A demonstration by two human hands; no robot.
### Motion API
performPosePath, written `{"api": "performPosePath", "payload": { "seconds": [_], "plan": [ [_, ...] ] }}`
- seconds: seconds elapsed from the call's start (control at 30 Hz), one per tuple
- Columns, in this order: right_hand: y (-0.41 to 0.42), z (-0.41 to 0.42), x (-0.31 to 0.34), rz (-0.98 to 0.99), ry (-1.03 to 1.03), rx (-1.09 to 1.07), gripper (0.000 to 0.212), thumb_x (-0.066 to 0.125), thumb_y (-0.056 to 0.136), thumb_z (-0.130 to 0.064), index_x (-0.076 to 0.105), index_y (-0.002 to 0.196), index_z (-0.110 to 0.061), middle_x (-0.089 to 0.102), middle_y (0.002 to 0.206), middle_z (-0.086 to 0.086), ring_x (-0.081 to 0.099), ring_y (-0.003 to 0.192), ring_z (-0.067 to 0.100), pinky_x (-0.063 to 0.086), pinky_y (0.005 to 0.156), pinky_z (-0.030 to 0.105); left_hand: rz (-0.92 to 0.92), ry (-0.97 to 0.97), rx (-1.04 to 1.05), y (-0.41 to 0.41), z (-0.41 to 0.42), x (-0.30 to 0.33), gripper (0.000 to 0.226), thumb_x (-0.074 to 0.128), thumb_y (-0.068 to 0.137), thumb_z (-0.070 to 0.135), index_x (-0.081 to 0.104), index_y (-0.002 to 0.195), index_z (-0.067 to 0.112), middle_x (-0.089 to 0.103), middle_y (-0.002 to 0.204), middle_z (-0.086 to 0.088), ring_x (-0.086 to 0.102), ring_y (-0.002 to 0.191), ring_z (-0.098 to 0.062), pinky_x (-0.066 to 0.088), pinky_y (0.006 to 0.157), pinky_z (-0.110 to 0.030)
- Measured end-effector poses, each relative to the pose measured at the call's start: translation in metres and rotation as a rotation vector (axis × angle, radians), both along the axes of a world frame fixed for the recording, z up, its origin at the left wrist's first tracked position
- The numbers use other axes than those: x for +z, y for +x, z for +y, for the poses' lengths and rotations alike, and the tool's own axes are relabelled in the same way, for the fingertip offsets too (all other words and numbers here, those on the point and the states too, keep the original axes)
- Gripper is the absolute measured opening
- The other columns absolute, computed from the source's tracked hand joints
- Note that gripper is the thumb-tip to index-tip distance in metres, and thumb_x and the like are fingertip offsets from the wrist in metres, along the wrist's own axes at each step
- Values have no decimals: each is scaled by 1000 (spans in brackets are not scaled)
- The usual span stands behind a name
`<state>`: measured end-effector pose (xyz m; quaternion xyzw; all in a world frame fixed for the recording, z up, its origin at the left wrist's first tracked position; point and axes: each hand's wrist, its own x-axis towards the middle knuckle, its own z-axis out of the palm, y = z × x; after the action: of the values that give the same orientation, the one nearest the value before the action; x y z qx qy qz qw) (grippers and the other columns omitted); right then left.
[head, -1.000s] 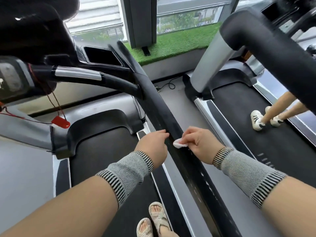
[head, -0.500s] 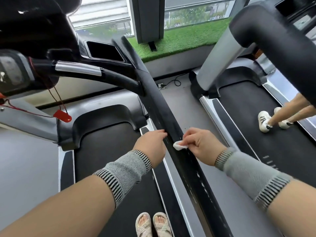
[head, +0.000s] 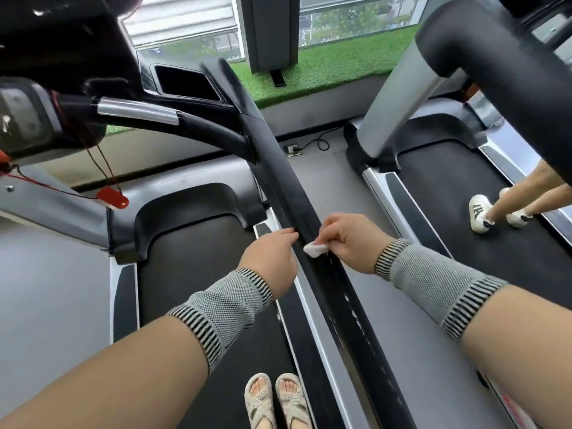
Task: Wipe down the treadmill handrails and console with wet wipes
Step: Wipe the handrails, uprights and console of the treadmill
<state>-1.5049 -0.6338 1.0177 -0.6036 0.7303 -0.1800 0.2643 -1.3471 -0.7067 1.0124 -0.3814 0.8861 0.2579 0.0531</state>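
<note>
The black right handrail of my treadmill runs from the console at the top left down to the lower right. My right hand pinches a small folded white wet wipe and presses it onto the top of the rail. My left hand sits against the rail's left side, fingertips touching it just across from the wipe. Its fingers look curled, and I cannot see anything in them. Both wrists wear grey knit bands.
A red safety key dangles on a cord under the console. The black belt lies below, with my sandalled feet on it. A second treadmill stands to the right, where another person's legs and white shoes show.
The view has shifted a little downward and right. My right hand and the wipe have slid slightly along the rail; my left hand stays beside it.
</note>
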Motion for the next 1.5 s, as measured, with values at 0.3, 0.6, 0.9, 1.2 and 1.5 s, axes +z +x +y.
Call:
{"api": "performPosePath", "payload": {
  "seconds": [0.3, 0.6, 0.9, 1.2, 1.5],
  "plan": [
    [7, 17, -15, -27, -104, -93, 23, 56, 89, -4, 76, 95, -15, 53, 88, -11, 54, 79, 11, 39, 72, 11, 45, 5, 73, 3, 26, -1, 48, 45, 89, 15, 50, 136, 23, 53, 137, 5, 49, 124, -17, 38, 103, -28],
    [15, 21, -16, 70, -130, -133, 24, 54, 89, -5, 74, 100, -12, 59, 96, 1, 55, 86, 17, 41, 78, 20, 248, 115, 286, -2, 57, -5, 34, 64, 85, 31, 63, 118, 25, 69, 104, 4, 63, 98, -17, 49, 90, -32],
    [33, 42, -10, 215, -87, -135, 27, 50, 92, -9, 73, 106, -14, 55, 96, 2, 56, 92, 21, 43, 87, 25, 262, 161, 385, 2, 102, -22, 25, 59, 87, 29, 66, 110, 22, 70, 101, 3, 64, 95, -18, 49, 83, -28],
    [23, 21, -12, 130, -193, -170, 25, 53, 92, -19, 71, 109, -14, 61, 111, 7, 56, 104, 23, 39, 88, 23, 289, 128, 435, -5, 108, -29, 33, 57, 88, 26, 63, 120, 20, 68, 112, -1, 62, 105, -21, 49, 92, -33],
    [-23, 30, -30, -176, -307, 88, 14, 58, 86, -6, 70, 92, -11, 59, 77, 3, 54, 72, 12, 42, 55, 17, 231, -42, 634, -25, 132, -37, 33, 48, 95, 23, 62, 125, 20, 65, 119, -2, 62, 107, -23, 48, 92, -27]
  ]
}}
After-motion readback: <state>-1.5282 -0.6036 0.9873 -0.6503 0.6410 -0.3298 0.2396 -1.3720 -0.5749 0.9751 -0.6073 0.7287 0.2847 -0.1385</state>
